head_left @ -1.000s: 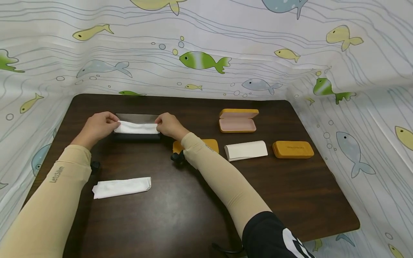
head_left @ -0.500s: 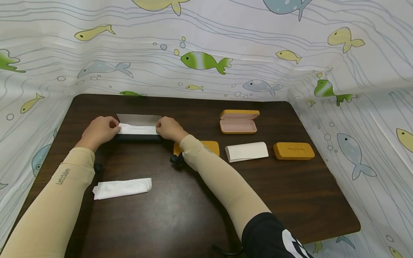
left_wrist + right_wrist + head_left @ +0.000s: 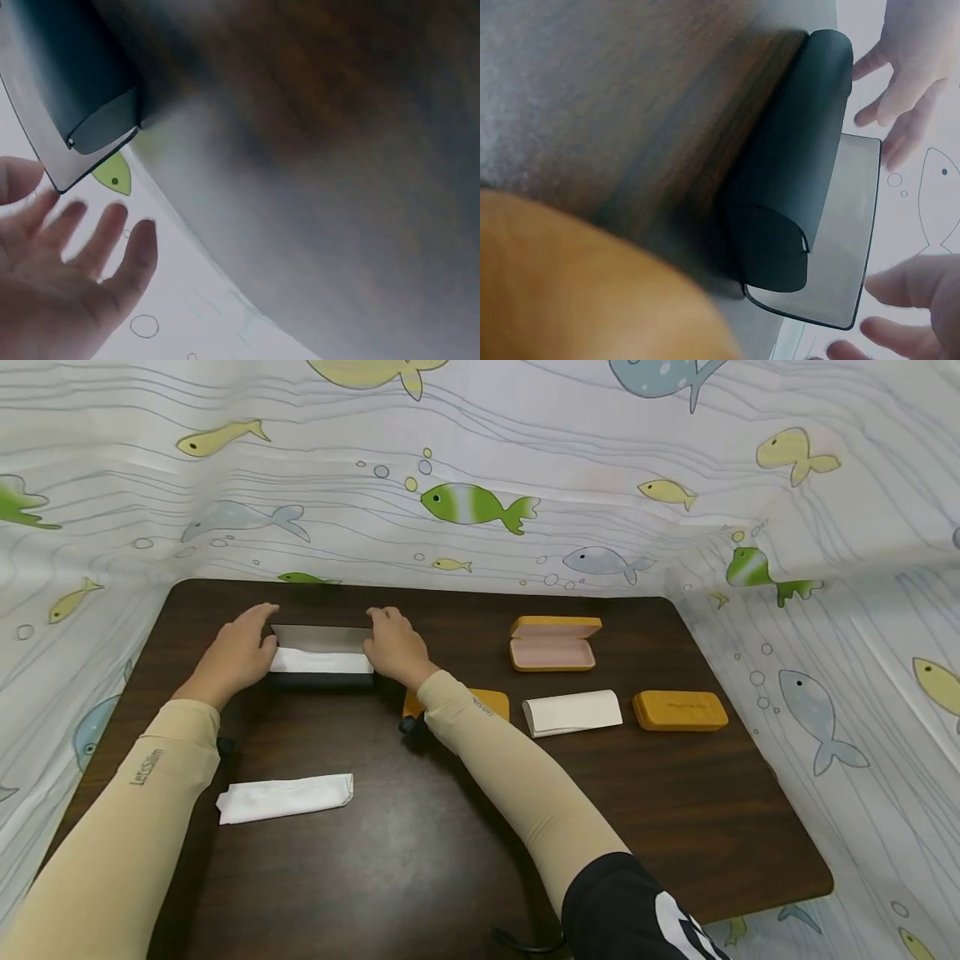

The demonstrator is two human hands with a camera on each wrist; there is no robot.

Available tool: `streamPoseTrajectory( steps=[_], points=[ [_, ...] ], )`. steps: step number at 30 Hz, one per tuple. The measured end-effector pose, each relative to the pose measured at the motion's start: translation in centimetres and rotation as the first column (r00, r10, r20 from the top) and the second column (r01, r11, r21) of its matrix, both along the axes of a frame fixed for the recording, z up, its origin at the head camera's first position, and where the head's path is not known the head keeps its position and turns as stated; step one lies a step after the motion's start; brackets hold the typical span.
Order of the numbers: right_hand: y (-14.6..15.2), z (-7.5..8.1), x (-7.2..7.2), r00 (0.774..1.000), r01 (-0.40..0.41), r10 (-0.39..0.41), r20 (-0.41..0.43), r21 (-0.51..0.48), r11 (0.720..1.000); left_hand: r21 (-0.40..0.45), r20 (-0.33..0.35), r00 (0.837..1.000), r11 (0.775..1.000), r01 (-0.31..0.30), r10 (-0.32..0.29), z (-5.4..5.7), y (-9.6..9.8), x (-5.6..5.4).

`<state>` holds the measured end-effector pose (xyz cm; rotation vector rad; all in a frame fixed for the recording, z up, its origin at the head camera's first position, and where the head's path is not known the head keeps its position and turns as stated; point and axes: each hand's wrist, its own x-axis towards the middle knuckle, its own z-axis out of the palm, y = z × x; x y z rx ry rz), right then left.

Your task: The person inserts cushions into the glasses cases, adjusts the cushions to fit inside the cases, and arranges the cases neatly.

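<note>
A black glasses case (image 3: 321, 681) stands at the back left with its grey-lined lid (image 3: 321, 637) raised. A folded white cloth (image 3: 322, 662) lies inside it. My left hand (image 3: 234, 653) is at the case's left end, fingers spread; in the left wrist view the thumb and fingers of that hand (image 3: 82, 262) are right at the lid's corner. At the other end is my right hand (image 3: 396, 647), its fingers extended forward. In the right wrist view, the right hand's fingertips (image 3: 877, 285) reach the lid's edge, beyond the dark curved body (image 3: 787, 165).
Another folded white cloth (image 3: 287, 798) lies at front left. A yellow case (image 3: 491, 698) is partly hidden under my right forearm. Further right are an open yellow case (image 3: 553, 653) with pink lining, a folded cream piece (image 3: 573, 713) and a closed yellow case (image 3: 681, 711).
Both hands have let go of the white cloth, which now lies lower in the case. Their fingers have opened and moved up toward the lid's ends.
</note>
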<state>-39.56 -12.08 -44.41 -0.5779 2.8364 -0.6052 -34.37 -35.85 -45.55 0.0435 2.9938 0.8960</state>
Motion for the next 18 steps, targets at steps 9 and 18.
streamPoseTrajectory(
  steps=[9,18],
  points=[
    [0.0,0.4,1.1,0.988,-0.115,0.113,0.107,0.009,0.993,-0.052,0.097,0.99,0.992,0.112,-0.107,1.2,-0.3,1.3],
    [1.1,0.6,3.5,0.977,-0.207,0.206,0.05,0.02,0.978,-0.098,0.092,0.988,0.986,0.136,-0.127,1.9,-0.8,4.2]
  ],
)
